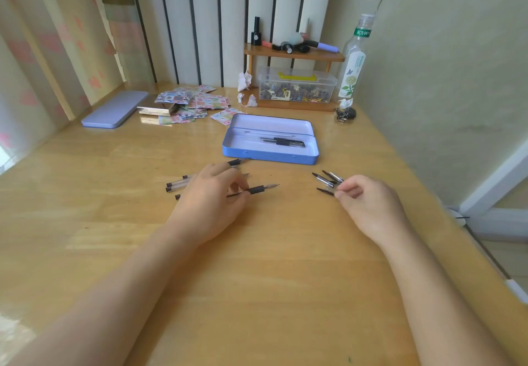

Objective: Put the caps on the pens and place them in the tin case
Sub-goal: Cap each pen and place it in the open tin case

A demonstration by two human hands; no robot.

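Open blue tin case = landmark, capped pens already inside. L hand, just below case, pinches uncapped black-grip clear pen, nib aimed right twd caps. R hand, below-right of case, fingertips closing on loose clear cap from cluster; whether gripped, can't tell. Other uncapped pens lie under L hand.

Two bare forearms enter from the near edge, one on the left, one on the right. No sleeves in view on either arm; both are uncovered from the frame edge to the wrist. Left hand bare: no glove, ring, watch or bracelet visible. Right hand likewise bare, no jewellery or wristwear seen. Fingernails look short and plain where visible. No marks or bandages show.
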